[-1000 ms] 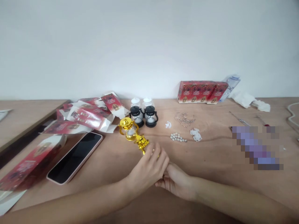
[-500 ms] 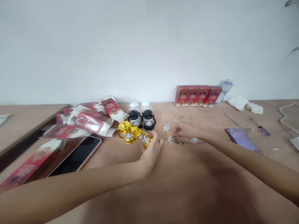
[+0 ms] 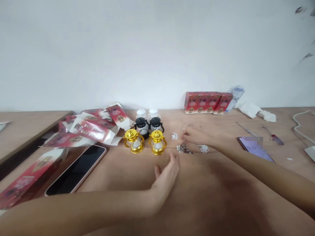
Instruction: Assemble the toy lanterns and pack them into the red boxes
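Observation:
My left hand [image 3: 167, 172] rests low over the table, fingers stretched out and thumb apart, holding nothing. Just beyond it stands an upright gold mini lantern [image 3: 157, 142], with a second gold lantern [image 3: 134, 141] to its left. Behind them are two black lanterns [image 3: 155, 125] and two white-topped ones [image 3: 153, 113]. My right hand [image 3: 192, 136] has its fingers bent together beside a small pile of silver discs [image 3: 184, 149] that look like button cells. What its fingertips hold, if anything, is hidden. Small white pieces [image 3: 174, 136] lie left of this hand.
Flattened red cartons [image 3: 91, 127] are heaped at the left, near a dark phone [image 3: 77, 170]. Red boxes [image 3: 206, 102] stand against the wall beside a clear bottle [image 3: 235, 98]. Farther right lie crumpled tissue [image 3: 251, 109], a screwdriver [image 3: 275, 138], a lit phone [image 3: 256, 149] and a white cable [image 3: 297, 123].
My left hand has let go of the gold lantern, which now stands upright, and has drawn back toward me and right. My right hand stays near the discs.

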### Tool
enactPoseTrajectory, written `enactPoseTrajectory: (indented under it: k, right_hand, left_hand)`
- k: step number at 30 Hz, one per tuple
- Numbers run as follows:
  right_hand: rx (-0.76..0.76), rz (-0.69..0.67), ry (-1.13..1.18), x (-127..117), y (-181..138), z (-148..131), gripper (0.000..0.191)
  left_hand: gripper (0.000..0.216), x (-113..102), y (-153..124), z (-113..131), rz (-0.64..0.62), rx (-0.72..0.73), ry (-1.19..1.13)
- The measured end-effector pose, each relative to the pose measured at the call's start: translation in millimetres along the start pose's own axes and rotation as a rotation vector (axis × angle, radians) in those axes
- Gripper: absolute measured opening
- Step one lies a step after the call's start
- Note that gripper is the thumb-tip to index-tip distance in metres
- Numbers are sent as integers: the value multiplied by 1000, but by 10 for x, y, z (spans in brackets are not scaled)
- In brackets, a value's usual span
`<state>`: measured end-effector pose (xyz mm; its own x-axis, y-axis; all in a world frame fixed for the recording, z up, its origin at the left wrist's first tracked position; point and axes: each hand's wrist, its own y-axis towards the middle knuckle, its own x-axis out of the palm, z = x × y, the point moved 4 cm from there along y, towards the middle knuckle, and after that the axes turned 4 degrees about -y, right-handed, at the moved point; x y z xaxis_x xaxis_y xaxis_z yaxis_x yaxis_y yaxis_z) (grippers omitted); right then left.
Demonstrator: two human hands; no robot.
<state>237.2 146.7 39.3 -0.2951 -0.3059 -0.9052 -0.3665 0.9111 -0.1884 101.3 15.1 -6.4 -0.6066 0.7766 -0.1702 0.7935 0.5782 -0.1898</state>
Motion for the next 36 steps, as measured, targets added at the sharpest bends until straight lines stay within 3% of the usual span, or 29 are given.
enactPoseTrajectory:
  k: [3, 8, 10, 12, 14, 16, 21, 29, 32, 36]
  right_hand:
    - [19, 84, -27, -184, 24, 19, 25]
    - [102, 633, -386, -831, 174, 171, 36]
    - [50, 687, -521, -996, 316, 267, 50]
    - [58, 604, -603, -1065, 486, 412, 66]
    - [78, 500, -660, -1065, 623, 535, 74]
    - [63, 487, -715, -1037, 686, 580, 76]
    - [23, 624, -809, -960, 611, 539, 59]
    - [-156, 742, -676, -876, 413, 579, 38]
    - [-213, 871, -572, -792, 155, 413, 46]
    - [-172, 1090, -305, -556, -513, 98, 63]
  left_hand:
    - [66, -211, -99, 54, 108, -83, -220]
    - [42, -190, -164, 128, 267, -302, -735]
    - [36, -110, -217, 131, 337, -362, -911]
    - [29, -14, -284, 118, 401, -390, -1055]
    - [21, 89, -346, 97, 436, -407, -1209]
    - [17, 176, -382, 79, 442, -421, -1346]
    - [15, 234, -371, 70, 414, -416, -1467]
    - [18, 222, -376, -5, 388, -391, -1613]
    - [26, 297, -405, -52, 367, -430, -1920]
    - [39, 487, -431, -41, 448, -634, -2490]
